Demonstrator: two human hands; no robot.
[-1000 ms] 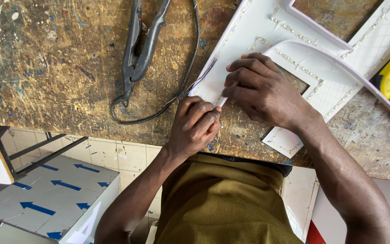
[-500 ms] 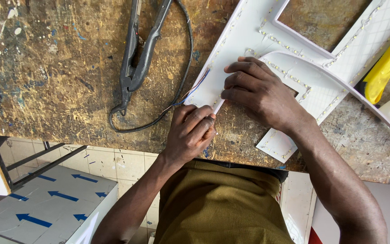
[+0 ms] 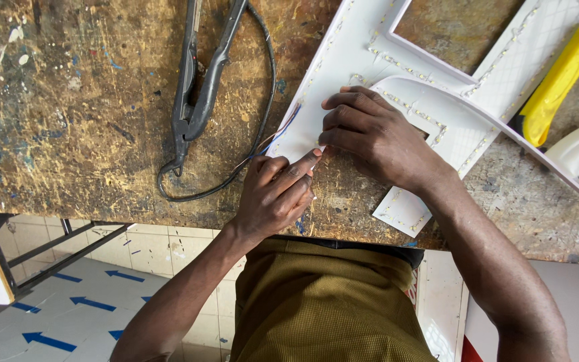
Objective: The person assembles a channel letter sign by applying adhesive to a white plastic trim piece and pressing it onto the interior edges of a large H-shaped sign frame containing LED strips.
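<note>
I take the white letter-shaped sign panel [image 3: 376,80] as my landmark; it lies flat on the paint-stained wooden workbench [image 3: 68,121], and its long arm runs diagonally, from the corner near me up and away to the right. My right hand [image 3: 376,137] rests on that near corner, palm down, fingers curled and close together, and it presses the panel to the bench. My left hand [image 3: 276,194] is just off the corner, on the bench side, almost touching the right one. Its fingers are narrow, with the index finger stretched toward the panel edge; it seems to pinch something small there, but I cannot tell exactly what. Thin blue and red wires [image 3: 283,131] come out at the same corner and run away to the left of the panel. So the working point lies between both hands, the left hand a little nearer to the wires. Farther left of the panel lies a dark hand tool [image 3: 199,100] with its black cable [image 3: 263,114]. At the far right end of the panel I see a yellow tool [image 3: 561,80].
</note>
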